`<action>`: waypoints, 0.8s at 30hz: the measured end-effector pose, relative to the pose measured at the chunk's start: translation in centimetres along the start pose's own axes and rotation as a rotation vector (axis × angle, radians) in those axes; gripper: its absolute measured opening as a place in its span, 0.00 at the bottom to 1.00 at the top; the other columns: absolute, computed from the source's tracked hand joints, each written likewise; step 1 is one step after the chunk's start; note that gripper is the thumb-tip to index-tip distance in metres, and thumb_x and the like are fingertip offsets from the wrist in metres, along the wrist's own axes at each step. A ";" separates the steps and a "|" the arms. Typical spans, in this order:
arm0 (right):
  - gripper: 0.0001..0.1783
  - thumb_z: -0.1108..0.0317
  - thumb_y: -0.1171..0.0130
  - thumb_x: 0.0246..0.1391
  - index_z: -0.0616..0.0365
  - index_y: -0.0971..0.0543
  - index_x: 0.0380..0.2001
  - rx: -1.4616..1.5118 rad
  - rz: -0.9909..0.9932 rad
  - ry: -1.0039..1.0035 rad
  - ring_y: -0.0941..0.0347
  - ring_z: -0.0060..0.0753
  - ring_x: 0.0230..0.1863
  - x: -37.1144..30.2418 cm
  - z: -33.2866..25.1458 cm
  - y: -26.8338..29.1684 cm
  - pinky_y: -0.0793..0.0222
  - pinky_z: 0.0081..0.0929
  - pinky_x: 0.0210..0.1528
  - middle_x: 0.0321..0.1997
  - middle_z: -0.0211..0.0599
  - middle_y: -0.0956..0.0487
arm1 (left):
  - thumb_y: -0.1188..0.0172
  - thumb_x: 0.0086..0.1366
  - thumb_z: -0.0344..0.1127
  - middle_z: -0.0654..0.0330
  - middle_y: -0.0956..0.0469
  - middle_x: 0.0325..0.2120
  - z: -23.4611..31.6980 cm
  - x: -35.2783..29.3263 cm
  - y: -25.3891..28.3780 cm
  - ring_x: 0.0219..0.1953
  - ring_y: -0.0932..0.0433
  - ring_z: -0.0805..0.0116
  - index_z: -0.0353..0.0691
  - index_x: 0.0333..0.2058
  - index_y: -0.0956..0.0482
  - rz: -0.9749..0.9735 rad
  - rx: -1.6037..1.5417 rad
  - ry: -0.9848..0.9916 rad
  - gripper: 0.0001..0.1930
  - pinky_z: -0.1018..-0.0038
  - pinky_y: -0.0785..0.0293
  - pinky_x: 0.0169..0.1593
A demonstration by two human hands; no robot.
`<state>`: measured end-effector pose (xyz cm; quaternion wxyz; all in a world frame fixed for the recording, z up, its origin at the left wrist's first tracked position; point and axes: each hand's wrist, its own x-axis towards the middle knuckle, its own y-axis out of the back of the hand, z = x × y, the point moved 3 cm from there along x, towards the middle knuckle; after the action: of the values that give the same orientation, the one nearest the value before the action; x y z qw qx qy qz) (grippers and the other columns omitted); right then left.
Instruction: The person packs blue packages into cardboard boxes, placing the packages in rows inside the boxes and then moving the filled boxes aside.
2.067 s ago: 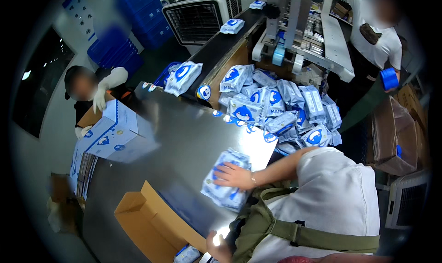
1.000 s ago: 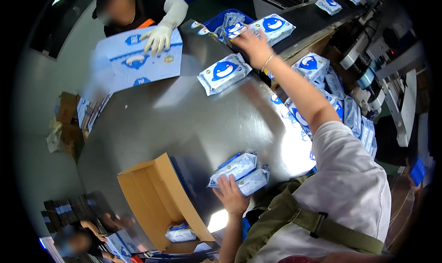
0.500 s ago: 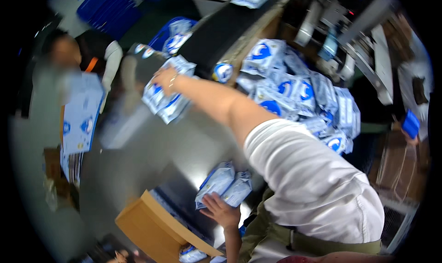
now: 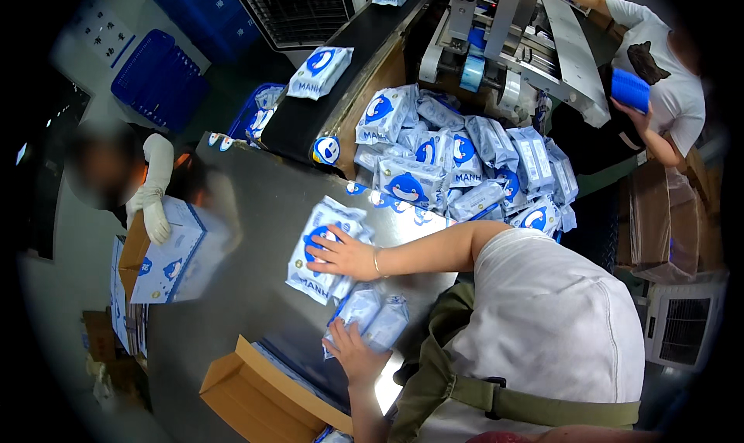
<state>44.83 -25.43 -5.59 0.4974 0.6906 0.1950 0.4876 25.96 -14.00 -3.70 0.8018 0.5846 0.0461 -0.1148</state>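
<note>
My right hand (image 4: 345, 255) lies with fingers spread on a small stack of white-and-blue soft packs (image 4: 318, 284) on the steel table (image 4: 256, 203). It presses down on them. My left hand (image 4: 353, 351) grips two more packs (image 4: 372, 315) at the near table edge, just below the right hand. An open brown cardboard box (image 4: 256, 389) stands right under that edge, by my left hand.
A heap of the same packs (image 4: 449, 164) fills the bin to the right. A black conveyor (image 4: 349, 71) carries one pack (image 4: 319, 69). A co-worker's white-gloved hand (image 4: 155, 214) rests on a printed carton (image 4: 174, 253). Another person at top right holds a blue roll (image 4: 632, 90).
My right hand has drawn a stack of packs from the far side of the table back toward me. My left hand has stayed on its two packs at the near edge.
</note>
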 end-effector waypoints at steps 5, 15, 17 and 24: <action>0.57 0.52 0.26 0.15 0.44 0.38 0.57 0.102 -0.324 -0.041 0.42 0.51 0.63 4.6 1.8 -0.9 0.50 0.57 0.59 0.59 0.45 0.35 | 0.25 0.28 0.44 0.41 0.50 0.61 0.2 -0.4 0.5 0.65 0.55 0.41 0.39 0.55 0.41 -0.054 -0.008 -0.035 0.51 0.39 0.64 0.62; 0.64 0.41 0.26 0.16 0.57 0.37 0.61 0.643 -1.059 -0.253 0.37 0.47 0.61 11.1 7.5 -10.7 0.40 0.39 0.60 0.60 0.47 0.33 | 0.38 0.52 0.47 0.44 0.41 0.56 -0.7 -11.0 -12.5 0.55 0.39 0.47 0.38 0.60 0.45 0.588 -1.161 0.876 0.40 0.52 0.42 0.55; 0.62 0.39 0.26 0.18 0.59 0.36 0.60 0.794 -1.163 -0.248 0.37 0.48 0.61 9.3 5.6 -10.8 0.40 0.40 0.60 0.61 0.49 0.34 | 0.58 0.71 0.43 0.48 0.26 0.43 0.9 -11.8 -17.0 0.41 0.26 0.61 0.34 0.55 0.36 0.332 -2.055 1.370 0.22 0.66 0.31 0.47; 0.54 0.44 0.29 0.26 0.61 0.34 0.58 1.139 -1.178 -0.353 0.36 0.46 0.59 5.2 2.8 -12.4 0.38 0.37 0.58 0.59 0.52 0.33 | 0.53 0.66 0.51 0.64 0.30 0.20 4.2 -5.4 -10.4 0.23 0.29 0.67 0.41 0.29 0.29 0.468 -2.185 1.445 0.18 0.73 0.32 0.29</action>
<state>52.28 -17.61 -14.09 0.2693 0.6877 0.6595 -0.1403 17.99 -20.28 -10.93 0.6522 -0.4320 0.4257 0.4548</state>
